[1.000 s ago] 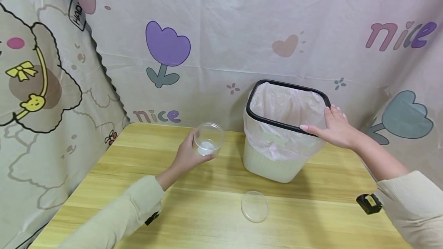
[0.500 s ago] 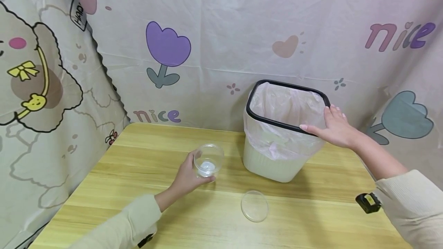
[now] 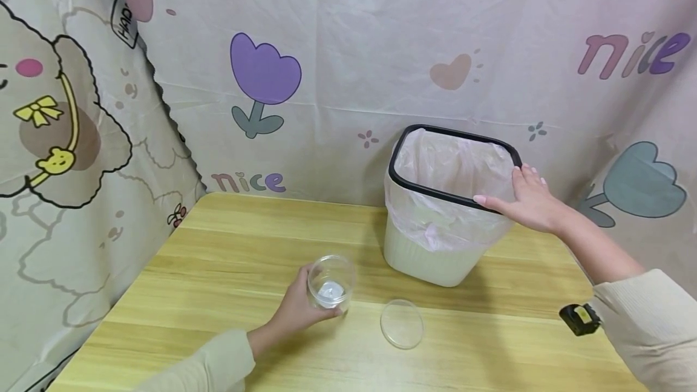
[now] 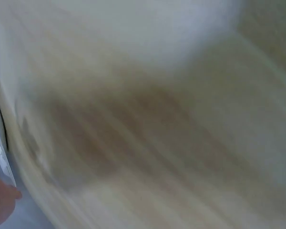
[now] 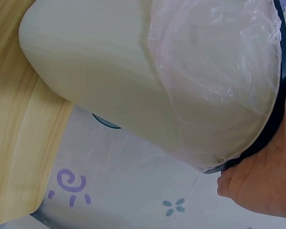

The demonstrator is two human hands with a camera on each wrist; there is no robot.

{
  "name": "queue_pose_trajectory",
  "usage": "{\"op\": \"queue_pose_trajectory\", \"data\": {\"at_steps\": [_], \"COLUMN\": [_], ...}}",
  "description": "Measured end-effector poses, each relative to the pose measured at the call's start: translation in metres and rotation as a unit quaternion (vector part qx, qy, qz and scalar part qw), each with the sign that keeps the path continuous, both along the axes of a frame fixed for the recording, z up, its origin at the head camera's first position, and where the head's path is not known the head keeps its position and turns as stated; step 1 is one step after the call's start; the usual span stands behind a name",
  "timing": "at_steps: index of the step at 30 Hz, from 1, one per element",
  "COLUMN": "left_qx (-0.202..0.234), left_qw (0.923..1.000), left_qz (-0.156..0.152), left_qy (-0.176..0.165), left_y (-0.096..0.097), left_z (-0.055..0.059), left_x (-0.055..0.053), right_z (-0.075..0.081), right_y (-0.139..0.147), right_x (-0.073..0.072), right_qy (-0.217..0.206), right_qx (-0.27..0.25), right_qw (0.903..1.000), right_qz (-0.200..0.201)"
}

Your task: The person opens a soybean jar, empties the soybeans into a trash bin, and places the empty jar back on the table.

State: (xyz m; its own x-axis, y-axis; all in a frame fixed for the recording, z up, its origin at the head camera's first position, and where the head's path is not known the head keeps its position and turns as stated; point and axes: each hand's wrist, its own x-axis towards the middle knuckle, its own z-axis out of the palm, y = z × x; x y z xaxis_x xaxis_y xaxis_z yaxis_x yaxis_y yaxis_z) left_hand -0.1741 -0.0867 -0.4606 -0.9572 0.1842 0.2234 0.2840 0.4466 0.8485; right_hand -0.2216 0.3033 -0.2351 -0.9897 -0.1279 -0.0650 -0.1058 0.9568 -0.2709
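Note:
My left hand [image 3: 303,305] grips a clear round plastic tub [image 3: 333,265] low over the wooden table, thumb on its near side. A whitish patch shows at the tub's bottom; I cannot tell what it is. In the left wrist view only a fingertip [image 4: 1,202] and a strip of clear plastic appear at the left edge. A clear round lid [image 3: 402,324] lies flat to the right of the tub. My right hand [image 3: 530,201] rests with fairly straight fingers on the black rim [image 3: 435,193] of a pale trash bin [image 3: 425,259]; the right wrist view shows the palm against that rim.
A thin pinkish bag [image 3: 457,165] lines the bin and folds over its outside. The bin stands upright on the wooden table [image 3: 239,247], near its back edge. Printed cloth [image 3: 348,65] hangs behind and at both sides.
My left hand has brought the tub down and toward me, closer to the lid's left side. The right hand, bin and lid have stayed in place.

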Motion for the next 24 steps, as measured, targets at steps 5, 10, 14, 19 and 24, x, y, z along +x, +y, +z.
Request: {"op": "queue_pose_trajectory", "data": {"at_steps": [5,10,14,19,24], "left_qx": [-0.001,0.006,0.001,0.003,0.003], "left_qw": [0.9999,0.9997,0.9996,0.9989,0.9978], "left_qz": [-0.006,-0.016,-0.026,-0.043,-0.062], "left_qy": [-0.010,-0.016,-0.011,-0.020,-0.024], "left_y": [0.002,0.002,0.001,0.002,0.002], "left_z": [-0.009,-0.018,-0.024,-0.028,-0.029], "left_x": [0.008,0.013,0.015,0.019,0.021], "right_z": [-0.001,-0.001,-0.001,0.000,-0.001], "right_y": [0.000,0.001,0.001,0.002,0.004], "right_x": [-0.001,-0.001,-0.001,0.000,0.000], "right_qy": [0.001,0.000,-0.001,0.002,0.004], "right_qx": [-0.005,-0.006,-0.006,-0.008,-0.011], "right_qw": [1.0000,1.0000,1.0000,1.0000,0.9999], "right_qz": [0.002,0.003,0.003,0.004,0.002]}}
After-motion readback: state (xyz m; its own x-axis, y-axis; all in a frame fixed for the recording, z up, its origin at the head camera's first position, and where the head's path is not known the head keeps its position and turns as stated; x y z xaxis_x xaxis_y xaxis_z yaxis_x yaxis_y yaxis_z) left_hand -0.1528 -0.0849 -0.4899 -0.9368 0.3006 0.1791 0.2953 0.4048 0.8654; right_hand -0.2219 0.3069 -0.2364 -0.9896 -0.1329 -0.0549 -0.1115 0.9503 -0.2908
